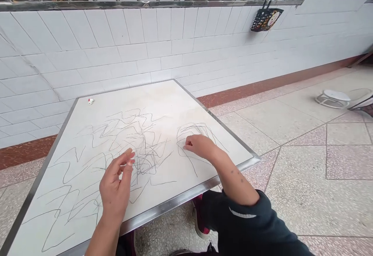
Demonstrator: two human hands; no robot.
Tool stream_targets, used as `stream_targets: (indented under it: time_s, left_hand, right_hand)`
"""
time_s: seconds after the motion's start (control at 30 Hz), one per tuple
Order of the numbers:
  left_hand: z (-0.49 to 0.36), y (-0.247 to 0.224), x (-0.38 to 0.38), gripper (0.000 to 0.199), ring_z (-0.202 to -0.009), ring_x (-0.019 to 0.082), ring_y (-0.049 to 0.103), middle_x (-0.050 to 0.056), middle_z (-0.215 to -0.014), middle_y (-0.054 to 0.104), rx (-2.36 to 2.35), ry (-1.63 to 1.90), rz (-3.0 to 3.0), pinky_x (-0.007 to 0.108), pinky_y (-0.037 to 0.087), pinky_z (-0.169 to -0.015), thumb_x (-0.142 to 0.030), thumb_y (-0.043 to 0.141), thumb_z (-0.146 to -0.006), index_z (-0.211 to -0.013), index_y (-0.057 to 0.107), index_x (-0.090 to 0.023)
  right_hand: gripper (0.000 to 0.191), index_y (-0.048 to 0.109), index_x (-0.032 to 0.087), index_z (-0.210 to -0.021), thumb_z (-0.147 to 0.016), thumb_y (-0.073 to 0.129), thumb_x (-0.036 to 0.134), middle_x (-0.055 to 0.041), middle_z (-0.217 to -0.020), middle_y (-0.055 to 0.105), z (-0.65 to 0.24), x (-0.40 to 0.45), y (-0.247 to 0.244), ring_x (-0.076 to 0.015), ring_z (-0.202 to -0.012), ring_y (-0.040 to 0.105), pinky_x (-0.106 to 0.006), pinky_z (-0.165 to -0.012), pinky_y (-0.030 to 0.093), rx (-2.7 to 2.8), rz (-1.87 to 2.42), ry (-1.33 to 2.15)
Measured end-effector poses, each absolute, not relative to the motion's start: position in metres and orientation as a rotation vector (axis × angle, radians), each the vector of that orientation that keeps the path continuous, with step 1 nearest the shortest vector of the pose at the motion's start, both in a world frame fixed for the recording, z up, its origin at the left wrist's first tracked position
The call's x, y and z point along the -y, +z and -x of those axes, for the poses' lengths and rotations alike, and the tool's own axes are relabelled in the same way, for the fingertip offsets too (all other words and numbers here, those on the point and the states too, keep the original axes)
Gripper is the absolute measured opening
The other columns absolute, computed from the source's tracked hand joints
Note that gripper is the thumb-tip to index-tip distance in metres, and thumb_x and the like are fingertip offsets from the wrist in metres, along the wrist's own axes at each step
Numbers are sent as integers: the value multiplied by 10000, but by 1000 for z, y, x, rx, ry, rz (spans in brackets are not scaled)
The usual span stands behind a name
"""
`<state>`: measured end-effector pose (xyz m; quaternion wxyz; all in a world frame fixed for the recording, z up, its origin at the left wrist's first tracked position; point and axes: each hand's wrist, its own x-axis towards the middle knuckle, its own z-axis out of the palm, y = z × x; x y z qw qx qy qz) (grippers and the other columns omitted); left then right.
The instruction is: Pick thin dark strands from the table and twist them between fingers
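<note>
My left hand point(116, 180) is over the near part of a white table point(163, 96), its thumb and fingertips brought close together. A hint of red shows at those fingertips; whether it is a nail or a tiny object is unclear. My right hand point(201, 147) is curled, knuckles up, low over the table's right side, and what its fingers hold, if anything, is hidden. Thin dark wavy lines point(145, 158) cover much of the tabletop, tangled densest between the hands. I cannot tell whether they are drawn marks or loose thread. More loops point(194, 125) lie around my right hand.
A small red-and-white object point(91, 101) lies at the table's far left corner. Behind stands a white tiled wall point(131, 49) with barred windows and a hanging patterned bag point(265, 18). A white round stool point(335, 95) is on the tiled floor at right.
</note>
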<state>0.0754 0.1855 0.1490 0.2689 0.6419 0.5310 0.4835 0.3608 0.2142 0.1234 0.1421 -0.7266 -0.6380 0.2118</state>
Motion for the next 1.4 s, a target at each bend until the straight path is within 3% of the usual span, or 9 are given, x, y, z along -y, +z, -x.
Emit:
stream_targets:
  time_s: [0.3,0.57,0.7,0.83,1.03,1.27,1.4]
  left_hand:
    - [-103,132,-176,270,-930,219,661,59,-1137,670,-1269,1120,-1788,343,521,-762,-351,546,-848,-1081,640,-255]
    - [-95,135,-180,262,-938,235,646,63,-1123,675,-1267,1131,-1542,353,498,-771,-385,597,-807,-1023,671,-256]
    - [-88,140,-180,238,-1028,239,602,59,-1128,666,-1277,1215,-1486,353,467,-830,-373,606,-807,-998,686,-257]
    - [-79,147,-182,252,-1097,235,554,63,-1189,630,-1219,1339,-1375,340,461,-839,-371,584,-828,-1031,675,-253]
    - [-71,145,-187,344,-965,202,598,77,-1157,640,-1084,1267,-1280,330,478,-783,-379,554,-853,-1167,604,-250]
    - [-67,140,-190,310,-907,174,607,34,-904,678,-1126,1254,-1235,263,481,-719,-319,649,-788,-1088,653,-238]
    - [-65,145,-189,326,-892,187,622,34,-885,679,-1134,1285,-1189,245,475,-633,-307,671,-769,-1088,648,-241]
  right_hand:
    - [79,538,189,-688,-761,544,160,-49,-761,609,-351,-215,113,-159,-642,514,-264,-527,288,1783,2120,623]
    - [103,545,231,-885,-865,446,252,-3,-815,595,-361,-203,144,-121,-609,469,-251,-560,337,1604,1888,299]
    - [192,552,262,-1023,-871,455,328,13,-766,545,-343,-194,158,-107,-586,471,-239,-551,374,1545,1527,696]
    - [227,578,242,-1025,-844,509,362,22,-718,482,-323,-191,160,-88,-553,415,-218,-497,337,1543,1280,1073]
    - [197,589,256,-993,-842,522,365,32,-716,473,-295,-192,149,-83,-552,379,-224,-512,334,1609,1239,1166]
    - [159,586,245,-963,-850,522,337,37,-714,477,-275,-194,144,-82,-572,389,-219,-526,337,1612,1226,1246]
    - [143,588,233,-939,-845,532,326,32,-734,494,-270,-195,143,-73,-567,408,-215,-524,341,1549,1195,1323]
